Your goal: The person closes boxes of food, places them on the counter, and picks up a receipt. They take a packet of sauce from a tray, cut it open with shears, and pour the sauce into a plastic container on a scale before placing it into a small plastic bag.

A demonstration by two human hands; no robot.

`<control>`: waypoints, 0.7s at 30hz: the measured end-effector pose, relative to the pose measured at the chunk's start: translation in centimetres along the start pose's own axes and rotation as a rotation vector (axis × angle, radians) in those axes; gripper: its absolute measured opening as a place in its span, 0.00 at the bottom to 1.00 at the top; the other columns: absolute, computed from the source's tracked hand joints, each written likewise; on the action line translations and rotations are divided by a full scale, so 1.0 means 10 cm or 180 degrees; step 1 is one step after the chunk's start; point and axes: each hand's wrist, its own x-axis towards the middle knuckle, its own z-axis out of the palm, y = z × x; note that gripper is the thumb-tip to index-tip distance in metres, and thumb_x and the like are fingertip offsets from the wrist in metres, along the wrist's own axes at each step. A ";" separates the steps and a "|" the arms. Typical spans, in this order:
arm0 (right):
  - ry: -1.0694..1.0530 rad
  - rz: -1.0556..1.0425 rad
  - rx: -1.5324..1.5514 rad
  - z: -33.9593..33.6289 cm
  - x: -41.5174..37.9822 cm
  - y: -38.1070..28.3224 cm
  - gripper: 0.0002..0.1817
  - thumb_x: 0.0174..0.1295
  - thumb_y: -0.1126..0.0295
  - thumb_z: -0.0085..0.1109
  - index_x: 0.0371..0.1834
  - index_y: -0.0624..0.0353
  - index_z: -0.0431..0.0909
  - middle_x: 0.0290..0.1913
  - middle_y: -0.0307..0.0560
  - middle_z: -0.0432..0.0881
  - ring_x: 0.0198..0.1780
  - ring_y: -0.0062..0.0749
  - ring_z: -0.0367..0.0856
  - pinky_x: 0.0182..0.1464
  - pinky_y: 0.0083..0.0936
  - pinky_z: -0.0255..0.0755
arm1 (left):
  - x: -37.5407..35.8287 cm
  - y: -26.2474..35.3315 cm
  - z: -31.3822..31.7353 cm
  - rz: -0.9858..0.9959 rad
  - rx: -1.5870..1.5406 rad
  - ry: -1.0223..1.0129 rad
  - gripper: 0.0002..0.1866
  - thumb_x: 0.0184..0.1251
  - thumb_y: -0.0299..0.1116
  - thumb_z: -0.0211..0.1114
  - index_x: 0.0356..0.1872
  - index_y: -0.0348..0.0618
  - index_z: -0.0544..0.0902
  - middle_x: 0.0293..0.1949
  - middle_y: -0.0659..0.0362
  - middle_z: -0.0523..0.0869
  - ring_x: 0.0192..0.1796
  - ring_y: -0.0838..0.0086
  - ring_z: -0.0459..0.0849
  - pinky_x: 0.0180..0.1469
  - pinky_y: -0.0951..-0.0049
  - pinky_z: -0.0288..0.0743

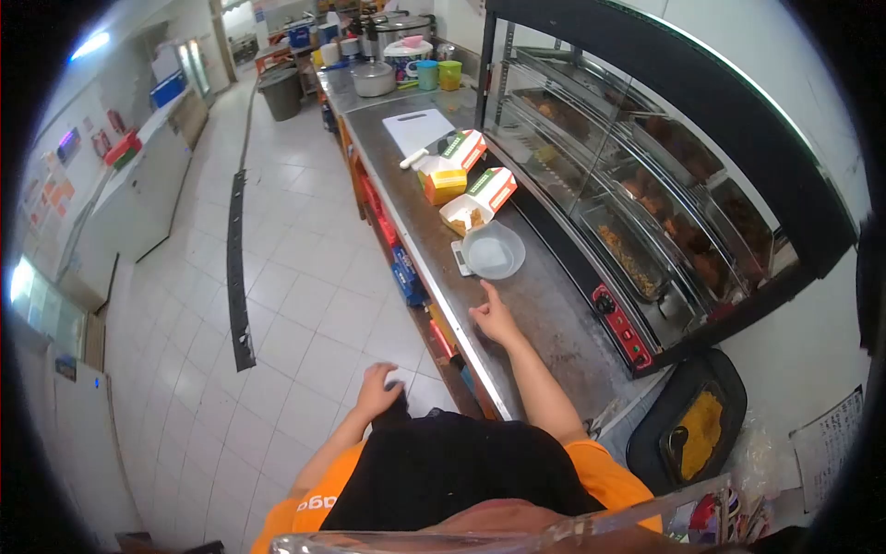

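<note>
My right hand [496, 316] hovers over the steel counter with its index finger stretched out and holds nothing. Just beyond its fingertip, a translucent plastic bowl [494, 250] sits on a small white kitchen scale [460, 258]. Behind the bowl stands an open takeaway box [484, 196] with pieces of fried food [469, 222] inside. Another open takeaway box [464, 148] and a yellow carton [446, 186] are farther back. My left hand [377, 391] hangs beside the counter, near my black apron, its fingers loosely bent and apart with nothing visible in them.
A glass heated display cabinet [604, 319] with trays of fried food lines the right side. A knife [414, 159] lies by a white cutting board [418, 131]. Pots and cups [449, 76] stand at the far end. A black tub [692, 429] holds yellow powder.
</note>
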 end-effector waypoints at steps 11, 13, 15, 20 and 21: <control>0.2077 0.0201 -0.0987 0.20 0.57 0.42 0.07 0.54 0.76 0.56 0.36 0.62 0.76 0.31 0.55 0.79 0.32 0.46 0.79 0.37 0.31 0.72 | 3.16 0.25 0.53 0.1176 0.0839 -0.0653 0.44 0.44 0.51 0.70 0.60 0.34 0.64 0.65 0.39 0.57 0.68 0.46 0.53 0.66 0.47 0.49; 0.2396 0.0314 -0.1108 0.22 0.43 0.32 0.07 0.54 0.78 0.57 0.36 0.63 0.76 0.31 0.54 0.79 0.31 0.42 0.79 0.35 0.28 0.73 | 3.38 0.22 0.60 0.1172 0.0983 -0.0793 0.47 0.46 0.57 0.67 0.62 0.32 0.62 0.66 0.39 0.55 0.69 0.47 0.50 0.67 0.46 0.46; 0.2728 0.0762 -0.0425 0.29 0.15 0.07 0.07 0.54 0.76 0.60 0.34 0.64 0.76 0.30 0.51 0.79 0.30 0.34 0.79 0.32 0.24 0.73 | 3.43 0.24 0.58 0.1074 0.0926 -0.0998 0.48 0.49 0.59 0.63 0.63 0.30 0.60 0.67 0.40 0.54 0.71 0.49 0.47 0.68 0.45 0.40; 0.3615 0.1562 -0.0526 0.53 -0.87 -0.13 0.08 0.54 0.73 0.63 0.34 0.64 0.76 0.31 0.48 0.79 0.30 0.28 0.79 0.30 0.21 0.73 | 3.42 0.22 0.53 0.1524 0.1522 -0.1127 0.45 0.53 0.61 0.58 0.62 0.31 0.63 0.67 0.46 0.58 0.71 0.52 0.48 0.67 0.41 0.35; 0.3717 0.1791 -0.0515 0.60 -1.09 -0.18 0.08 0.54 0.72 0.62 0.34 0.64 0.76 0.31 0.49 0.79 0.30 0.30 0.80 0.30 0.22 0.73 | 3.43 0.20 0.56 0.1627 0.1569 -0.1093 0.45 0.53 0.62 0.57 0.61 0.31 0.64 0.67 0.46 0.58 0.71 0.52 0.48 0.67 0.41 0.34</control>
